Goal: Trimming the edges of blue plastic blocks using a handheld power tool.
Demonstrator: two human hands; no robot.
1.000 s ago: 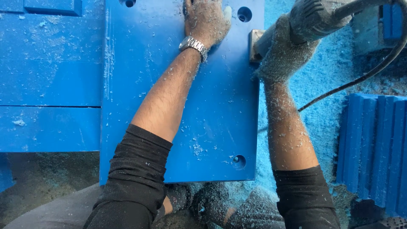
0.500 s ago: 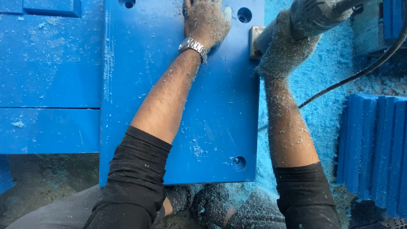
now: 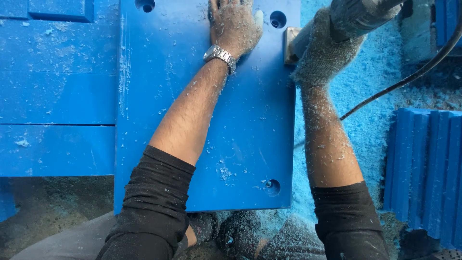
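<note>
A thick blue plastic slab (image 3: 202,159) with round holes near its corners lies in front of me. My left hand (image 3: 235,28), dusted with shavings and wearing a metal wristwatch (image 3: 220,57), presses flat on the slab's far part. My right hand (image 3: 323,53), also coated in shavings, grips a corded power tool (image 3: 358,15) whose metal base (image 3: 290,45) rests against the slab's right edge. The tool's far end is cut off by the frame's top edge.
More blue slabs (image 3: 53,91) lie to the left. A stack of blue plates on edge (image 3: 426,168) stands at the right. Blue shavings (image 3: 370,130) cover the ground, with a black power cord (image 3: 414,74) running across them. My shoes (image 3: 240,236) sit below.
My right hand and the tool have slid slightly along the slab's right edge toward the far end. My left hand stays pressed in place.
</note>
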